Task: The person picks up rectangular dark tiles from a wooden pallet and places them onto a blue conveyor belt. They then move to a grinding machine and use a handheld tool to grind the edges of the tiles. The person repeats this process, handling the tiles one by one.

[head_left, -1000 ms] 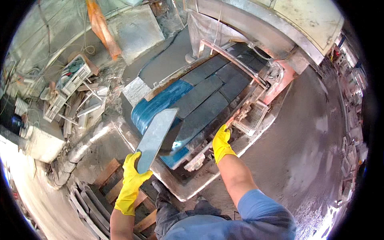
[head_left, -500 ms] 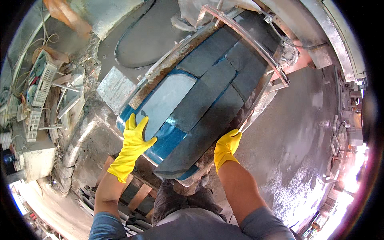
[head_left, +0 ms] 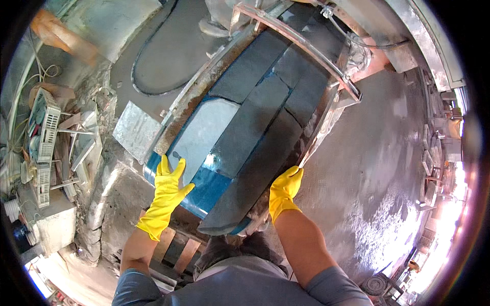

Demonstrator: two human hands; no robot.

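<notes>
Both my hands wear yellow rubber gloves. My left hand (head_left: 169,193) is open, thumb and fingers spread, at the near left of a blue belt (head_left: 208,189). Its fingertips lie by the near end of a pale grey slab (head_left: 209,125), which has a small dark spot there. At the belt's right side, my right hand (head_left: 285,193) is closed over the metal side edge (head_left: 319,135), its fingers pressed together. Between my hands a long dark slab (head_left: 255,168) reaches toward me. Several more dark, wet-looking slabs cover the belt farther off.
A reddish metal bar frame (head_left: 301,43) arches over the belt's far part. Left stand a flat grey plate (head_left: 135,131), a dark hose (head_left: 135,76) and a white plastic crate (head_left: 47,127). Wet concrete floor (head_left: 367,163) spreads right. Wooden slats (head_left: 187,255) lie near my legs.
The view has shifted, so the belt and slabs sit slightly lower and farther left. My hands keep nearly the same places at the belt's two sides.
</notes>
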